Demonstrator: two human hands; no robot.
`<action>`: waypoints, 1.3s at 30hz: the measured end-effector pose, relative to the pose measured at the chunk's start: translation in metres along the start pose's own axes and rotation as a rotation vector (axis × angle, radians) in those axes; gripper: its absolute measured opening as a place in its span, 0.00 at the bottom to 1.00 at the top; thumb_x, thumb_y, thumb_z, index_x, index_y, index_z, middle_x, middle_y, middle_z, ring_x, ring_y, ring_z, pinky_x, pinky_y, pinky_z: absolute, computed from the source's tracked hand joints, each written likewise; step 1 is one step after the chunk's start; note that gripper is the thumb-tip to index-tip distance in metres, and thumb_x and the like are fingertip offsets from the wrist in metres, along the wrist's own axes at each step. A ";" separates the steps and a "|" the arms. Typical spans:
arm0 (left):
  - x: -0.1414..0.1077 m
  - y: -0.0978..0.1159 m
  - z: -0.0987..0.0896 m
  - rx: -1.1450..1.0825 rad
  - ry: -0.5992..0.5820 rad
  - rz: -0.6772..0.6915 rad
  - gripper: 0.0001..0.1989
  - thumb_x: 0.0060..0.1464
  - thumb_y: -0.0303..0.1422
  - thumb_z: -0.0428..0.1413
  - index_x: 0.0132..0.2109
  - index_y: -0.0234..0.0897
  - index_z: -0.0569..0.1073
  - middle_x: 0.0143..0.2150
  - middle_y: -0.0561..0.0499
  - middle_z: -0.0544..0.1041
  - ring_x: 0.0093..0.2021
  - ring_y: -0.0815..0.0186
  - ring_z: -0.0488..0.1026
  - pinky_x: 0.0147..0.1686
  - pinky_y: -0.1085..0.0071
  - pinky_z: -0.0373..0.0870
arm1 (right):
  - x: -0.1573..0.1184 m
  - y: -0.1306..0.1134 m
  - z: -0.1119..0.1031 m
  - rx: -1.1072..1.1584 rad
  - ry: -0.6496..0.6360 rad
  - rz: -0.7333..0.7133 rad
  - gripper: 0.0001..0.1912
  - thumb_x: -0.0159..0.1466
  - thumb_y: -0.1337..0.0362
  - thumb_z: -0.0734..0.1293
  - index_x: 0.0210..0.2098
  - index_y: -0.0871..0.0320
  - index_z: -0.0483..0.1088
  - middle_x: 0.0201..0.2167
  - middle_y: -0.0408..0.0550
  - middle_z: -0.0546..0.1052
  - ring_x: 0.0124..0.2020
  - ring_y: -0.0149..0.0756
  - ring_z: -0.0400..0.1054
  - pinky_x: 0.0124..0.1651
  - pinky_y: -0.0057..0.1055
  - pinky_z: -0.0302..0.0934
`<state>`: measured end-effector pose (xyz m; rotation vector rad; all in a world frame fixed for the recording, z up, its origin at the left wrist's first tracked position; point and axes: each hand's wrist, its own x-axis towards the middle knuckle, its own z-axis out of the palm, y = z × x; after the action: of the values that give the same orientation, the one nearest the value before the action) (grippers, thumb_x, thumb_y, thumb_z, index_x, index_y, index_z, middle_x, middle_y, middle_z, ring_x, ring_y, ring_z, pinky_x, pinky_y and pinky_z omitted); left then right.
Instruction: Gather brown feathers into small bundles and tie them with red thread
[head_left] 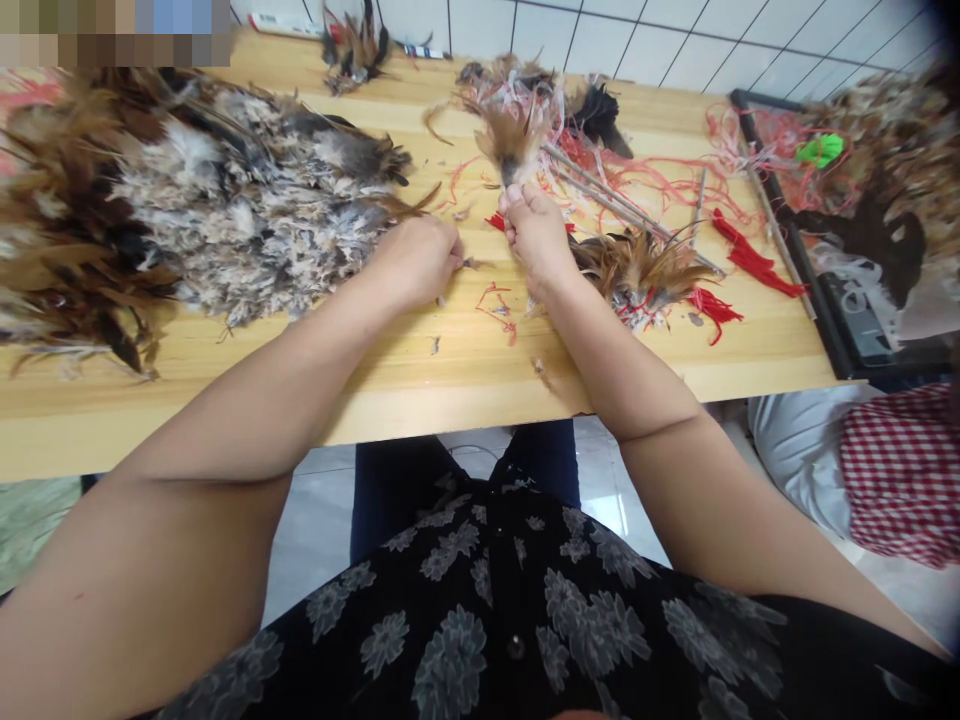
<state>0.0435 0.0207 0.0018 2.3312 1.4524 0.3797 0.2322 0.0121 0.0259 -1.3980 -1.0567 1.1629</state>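
Note:
My right hand (534,232) is closed in a fist around the lower end of a small bunch of brown feathers (511,135), whose tips fan out above the thumb. My left hand (421,256) rests low over the wooden table (420,385), fingers pinched together; whether anything is between them is hidden. Close beside its fingertips lies a tiny feather scrap. Left of that hand spreads a large heap of grey and brown feathers (255,200). Just right of my right wrist sit brown feather bunches (637,262) with red ties.
Pink plastic string (660,178) and thin sticks (611,200) lie tangled at the back. Red strips (754,255) lie to the right. A black-framed tray (806,270) holds feathers and a phone-like object (855,315). A tiled wall (585,40) bounds the table behind.

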 end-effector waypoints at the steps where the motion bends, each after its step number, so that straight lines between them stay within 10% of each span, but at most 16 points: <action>1: 0.000 0.001 0.001 -0.002 0.000 0.000 0.04 0.70 0.30 0.65 0.45 0.43 0.85 0.49 0.41 0.87 0.62 0.40 0.84 0.67 0.48 0.79 | 0.001 0.002 0.001 -0.007 -0.006 -0.013 0.25 0.87 0.63 0.65 0.30 0.55 0.63 0.27 0.36 0.58 0.29 0.28 0.49 0.35 0.27 0.45; 8: -0.005 0.007 -0.012 -0.104 0.101 -0.079 0.08 0.76 0.24 0.61 0.46 0.41 0.74 0.53 0.41 0.84 0.60 0.46 0.81 0.67 0.50 0.75 | 0.022 0.030 0.001 -0.060 -0.085 -0.176 0.24 0.88 0.65 0.63 0.32 0.56 0.65 0.28 0.36 0.59 0.33 0.26 0.59 0.45 0.23 0.56; 13: 0.007 -0.011 -0.007 -0.751 0.303 -0.046 0.15 0.71 0.46 0.71 0.46 0.47 0.73 0.42 0.48 0.81 0.45 0.52 0.77 0.56 0.47 0.76 | 0.028 0.039 0.002 -0.061 -0.101 -0.181 0.23 0.86 0.56 0.67 0.34 0.56 0.68 0.28 0.35 0.60 0.33 0.28 0.59 0.46 0.25 0.58; 18: 0.016 -0.021 0.006 -1.201 0.250 -0.005 0.21 0.57 0.49 0.81 0.44 0.50 0.79 0.37 0.52 0.80 0.43 0.54 0.77 0.51 0.51 0.79 | 0.023 0.043 0.007 -0.069 -0.118 -0.195 0.24 0.87 0.57 0.65 0.34 0.57 0.69 0.27 0.35 0.61 0.33 0.28 0.59 0.45 0.26 0.57; 24: 0.012 -0.014 0.005 -1.351 0.189 -0.029 0.17 0.68 0.33 0.76 0.37 0.45 0.75 0.39 0.49 0.83 0.42 0.58 0.82 0.48 0.59 0.82 | 0.019 0.048 0.008 -0.053 -0.197 -0.268 0.23 0.88 0.59 0.65 0.34 0.57 0.72 0.28 0.37 0.66 0.34 0.29 0.62 0.48 0.28 0.61; 39: 0.022 -0.013 0.024 -1.190 0.299 -0.017 0.26 0.65 0.42 0.80 0.36 0.45 0.68 0.31 0.53 0.74 0.35 0.59 0.75 0.39 0.60 0.71 | 0.008 0.037 0.013 -0.043 -0.213 -0.195 0.23 0.79 0.64 0.77 0.30 0.57 0.68 0.25 0.34 0.61 0.32 0.26 0.54 0.40 0.27 0.53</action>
<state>0.0521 0.0415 -0.0249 1.3082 0.8991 1.2173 0.2215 0.0170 -0.0126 -1.1916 -1.3435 1.1688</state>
